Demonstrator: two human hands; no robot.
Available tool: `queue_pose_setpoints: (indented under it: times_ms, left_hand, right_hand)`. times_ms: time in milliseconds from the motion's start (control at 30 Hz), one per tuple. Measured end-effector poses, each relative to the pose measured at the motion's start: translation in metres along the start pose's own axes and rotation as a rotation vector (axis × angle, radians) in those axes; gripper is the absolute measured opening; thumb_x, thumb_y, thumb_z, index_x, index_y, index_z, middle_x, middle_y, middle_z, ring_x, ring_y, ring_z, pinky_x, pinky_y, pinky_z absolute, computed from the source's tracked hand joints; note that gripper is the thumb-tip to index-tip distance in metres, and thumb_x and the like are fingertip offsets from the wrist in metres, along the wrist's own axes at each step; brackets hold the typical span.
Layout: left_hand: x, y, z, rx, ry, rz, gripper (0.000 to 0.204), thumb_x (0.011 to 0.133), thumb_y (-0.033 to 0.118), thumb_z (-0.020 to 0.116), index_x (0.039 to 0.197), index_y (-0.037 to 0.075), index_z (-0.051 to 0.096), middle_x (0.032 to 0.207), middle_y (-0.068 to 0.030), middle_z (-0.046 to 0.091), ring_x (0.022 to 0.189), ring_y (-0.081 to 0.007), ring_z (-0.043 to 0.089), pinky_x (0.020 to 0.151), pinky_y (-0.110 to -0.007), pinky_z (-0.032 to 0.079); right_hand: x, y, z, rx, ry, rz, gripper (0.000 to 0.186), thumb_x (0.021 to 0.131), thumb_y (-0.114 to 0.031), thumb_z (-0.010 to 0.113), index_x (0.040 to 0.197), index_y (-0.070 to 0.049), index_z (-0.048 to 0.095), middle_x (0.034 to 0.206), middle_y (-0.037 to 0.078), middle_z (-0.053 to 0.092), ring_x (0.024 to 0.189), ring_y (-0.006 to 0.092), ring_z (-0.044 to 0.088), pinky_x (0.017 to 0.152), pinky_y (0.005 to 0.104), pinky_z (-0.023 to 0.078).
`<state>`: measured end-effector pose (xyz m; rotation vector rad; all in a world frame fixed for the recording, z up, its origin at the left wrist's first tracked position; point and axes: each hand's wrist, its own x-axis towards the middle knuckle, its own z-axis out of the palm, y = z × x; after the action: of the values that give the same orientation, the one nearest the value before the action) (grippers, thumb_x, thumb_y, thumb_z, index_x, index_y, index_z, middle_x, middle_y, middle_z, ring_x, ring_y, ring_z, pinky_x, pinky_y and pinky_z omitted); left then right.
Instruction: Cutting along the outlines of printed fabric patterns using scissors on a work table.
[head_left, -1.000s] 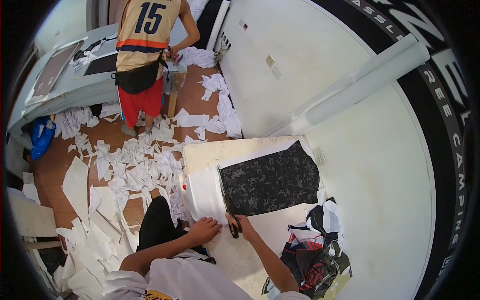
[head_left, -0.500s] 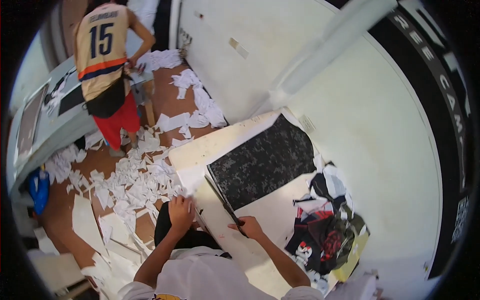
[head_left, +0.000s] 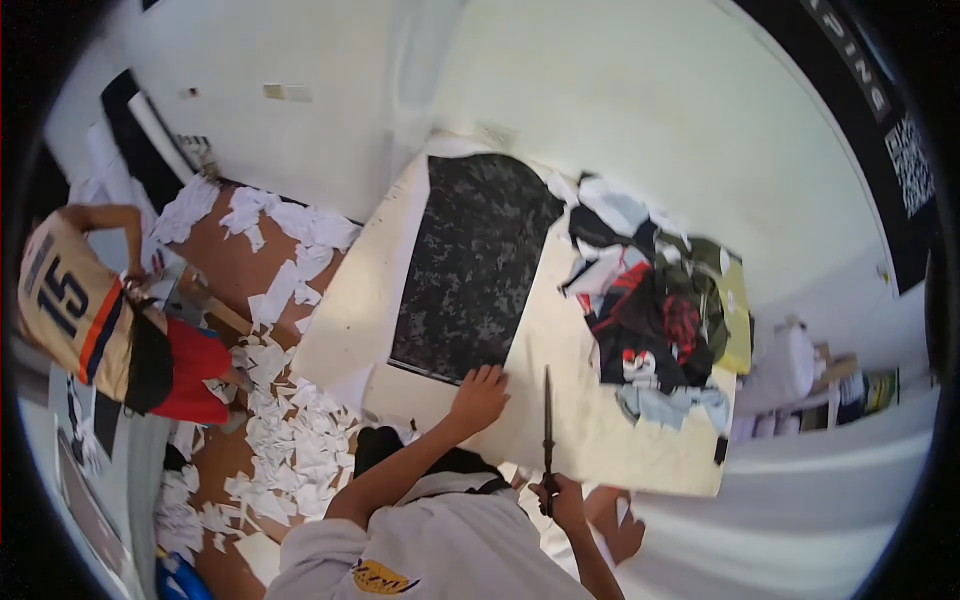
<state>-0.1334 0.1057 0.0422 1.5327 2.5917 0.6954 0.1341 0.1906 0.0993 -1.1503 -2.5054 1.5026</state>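
My left hand (head_left: 478, 400) rests with fingers apart on the near edge of the dark camouflage-patterned piece (head_left: 470, 255), which lies over white sheeting (head_left: 355, 385) on the cream worktop (head_left: 325, 325). My right hand (head_left: 558, 500) grips long dark scissors (head_left: 547, 425) below and right of that piece, blades pointing away from me and clear of the fabric. A mixed heap of dark, red, white and grey cloth (head_left: 650, 320) lies to the right on the same worktop.
A person in a tan jersey and red shorts (head_left: 90, 310) bends at a grey bench (head_left: 75, 455) on the left. White scraps (head_left: 285, 440) cover much of the brown floor. A wall (head_left: 590, 90) backs the worktop. Rolls and bundles (head_left: 785, 365) sit at the right.
My view has turned, shifting the co-worker leftward. The scissors have left the fabric's edge and moved down-right; my left hand has moved onto the dark piece's near edge.
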Motion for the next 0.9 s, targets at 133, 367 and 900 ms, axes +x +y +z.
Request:
queue_pose_setpoints:
  times_ms: [133, 367, 900]
  left_hand:
    - [0.009, -0.006, 0.004, -0.163, -0.082, 0.229, 0.038, 0.089, 0.014, 0.060, 0.125, 0.002, 0.060, 0.119, -0.0139, 0.059, 0.114, -0.0315, 0.054, 0.098, -0.045, 0.042]
    - [-0.057, -0.106, -0.088, -0.284, 0.069, 0.021, 0.036, 0.086, 0.011, 0.065, 0.122, 0.006, 0.063, 0.114, -0.0164, 0.060, 0.108, -0.0351, 0.055, 0.094, -0.046, 0.043]
    - [-0.130, -0.178, -0.089, -0.267, 0.104, 0.036, 0.035, 0.081, 0.019, 0.073, 0.114, 0.011, 0.065, 0.099, -0.0079, 0.056, 0.095, -0.0290, 0.052, 0.084, -0.042, 0.038]
  right_hand:
    - [-0.047, -0.020, 0.035, 0.213, 0.026, 0.343, 0.031, 0.085, -0.019, 0.081, 0.078, 0.000, 0.057, 0.058, 0.000, 0.054, 0.047, 0.0096, 0.049, 0.044, 0.0296, 0.040]
    - [-0.101, -0.055, 0.126, 0.102, -0.055, 0.338, 0.051, 0.081, -0.046, 0.081, 0.088, 0.000, 0.059, 0.075, 0.011, 0.060, 0.068, 0.0219, 0.053, 0.066, 0.0367, 0.047]
    - [-0.059, -0.164, 0.279, 0.644, -0.057, 0.478, 0.048, 0.087, -0.051, 0.074, 0.077, -0.009, 0.053, 0.066, -0.002, 0.048, 0.059, 0.0086, 0.045, 0.053, 0.0262, 0.036]
